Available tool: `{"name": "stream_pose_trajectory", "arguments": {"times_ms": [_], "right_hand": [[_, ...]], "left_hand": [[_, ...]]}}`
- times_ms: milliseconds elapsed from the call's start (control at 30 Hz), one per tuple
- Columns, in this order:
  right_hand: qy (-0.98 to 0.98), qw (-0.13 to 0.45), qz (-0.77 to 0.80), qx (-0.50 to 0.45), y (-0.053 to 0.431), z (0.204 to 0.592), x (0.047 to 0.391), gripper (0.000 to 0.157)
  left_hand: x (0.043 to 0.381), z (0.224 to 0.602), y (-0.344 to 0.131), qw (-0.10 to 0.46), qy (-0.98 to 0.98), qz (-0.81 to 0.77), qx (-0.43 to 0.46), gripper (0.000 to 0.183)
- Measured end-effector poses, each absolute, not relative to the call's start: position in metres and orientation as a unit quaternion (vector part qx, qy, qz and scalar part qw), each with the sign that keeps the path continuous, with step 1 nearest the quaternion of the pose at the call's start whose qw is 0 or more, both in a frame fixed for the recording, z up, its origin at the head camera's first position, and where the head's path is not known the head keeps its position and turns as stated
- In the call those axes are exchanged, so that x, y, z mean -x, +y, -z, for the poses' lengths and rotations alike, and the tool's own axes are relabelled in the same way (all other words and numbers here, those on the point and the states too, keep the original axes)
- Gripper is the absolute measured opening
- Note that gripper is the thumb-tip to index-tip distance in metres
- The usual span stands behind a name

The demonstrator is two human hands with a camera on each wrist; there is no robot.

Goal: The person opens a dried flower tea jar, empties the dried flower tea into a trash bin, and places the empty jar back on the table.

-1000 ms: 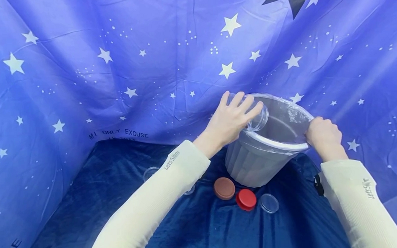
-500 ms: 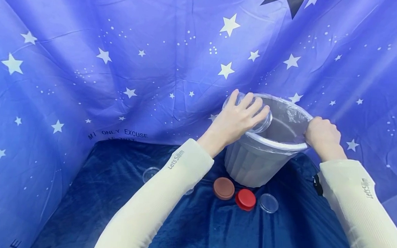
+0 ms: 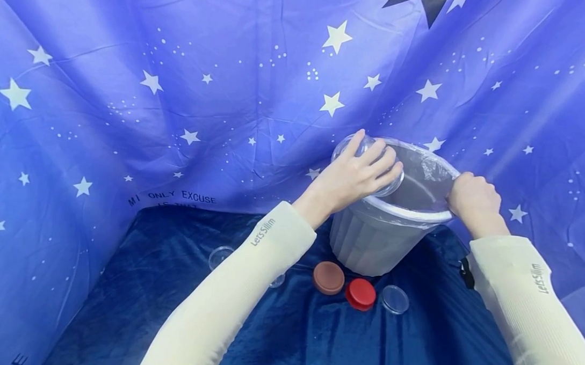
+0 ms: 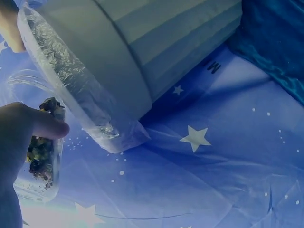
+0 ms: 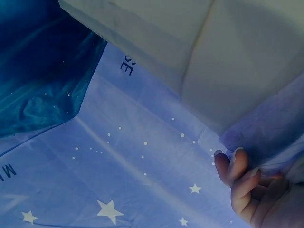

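Note:
A clear plastic jar (image 3: 395, 180) lies tipped on its side at the left part of the bin's rim, gripped by my left hand (image 3: 353, 174). Dark, dried-looking bits fill part of the jar in the left wrist view, where my thumb (image 4: 50, 126) presses along its side. The grey trash bin (image 3: 368, 244) leans toward the right, lined with a thin clear bag (image 4: 102, 126) folded over its rim. My right hand (image 3: 475, 202) grips the right side of that rim. In the right wrist view its fingers (image 5: 242, 185) curl at the bag's edge.
In front of the bin, a brown lid (image 3: 328, 278), a red lid (image 3: 360, 294) and a clear round lid (image 3: 395, 299) lie on the dark blue cloth (image 3: 316, 344). Clear round pieces (image 3: 219, 258) are partly hidden behind my left sleeve. Star-printed curtains (image 3: 257, 95) stand close behind the bin.
My left hand has moved slightly right and up with the jar, bringing its end farther over the bin's opening. My right hand stays on the rim.

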State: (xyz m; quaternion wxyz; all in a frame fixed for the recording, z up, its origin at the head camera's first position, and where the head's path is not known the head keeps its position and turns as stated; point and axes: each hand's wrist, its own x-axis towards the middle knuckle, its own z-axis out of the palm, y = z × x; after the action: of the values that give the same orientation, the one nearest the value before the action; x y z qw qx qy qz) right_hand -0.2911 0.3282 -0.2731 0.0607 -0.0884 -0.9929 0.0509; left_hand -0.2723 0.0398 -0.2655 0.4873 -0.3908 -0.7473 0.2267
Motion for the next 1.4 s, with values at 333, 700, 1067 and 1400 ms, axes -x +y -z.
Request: {"name": "stream_pose_trajectory", "arguments": {"times_ms": [333, 700, 1067, 1400], "right_hand": [[-0.992, 0.068, -0.055, 0.089, 0.328, 0.274, 0.291, 0.048], [-0.991, 0.064, -0.059, 0.099, 0.328, 0.274, 0.29, 0.048], [-0.991, 0.055, -0.058, 0.105, 0.33, 0.275, 0.287, 0.049], [-0.991, 0.055, -0.06, 0.105, 0.327, 0.273, 0.288, 0.049]], "left_hand": [[0.275, 0.264, 0.04, 0.502, -0.733, -0.241, 0.39, 0.053], [0.274, 0.265, 0.032, 0.423, -0.815, -0.179, 0.352, 0.055], [0.276, 0.274, 0.022, 0.39, -0.867, -0.084, 0.298, 0.073], [0.276, 0.273, 0.015, 0.282, -0.912, 0.142, 0.263, 0.081]]}}
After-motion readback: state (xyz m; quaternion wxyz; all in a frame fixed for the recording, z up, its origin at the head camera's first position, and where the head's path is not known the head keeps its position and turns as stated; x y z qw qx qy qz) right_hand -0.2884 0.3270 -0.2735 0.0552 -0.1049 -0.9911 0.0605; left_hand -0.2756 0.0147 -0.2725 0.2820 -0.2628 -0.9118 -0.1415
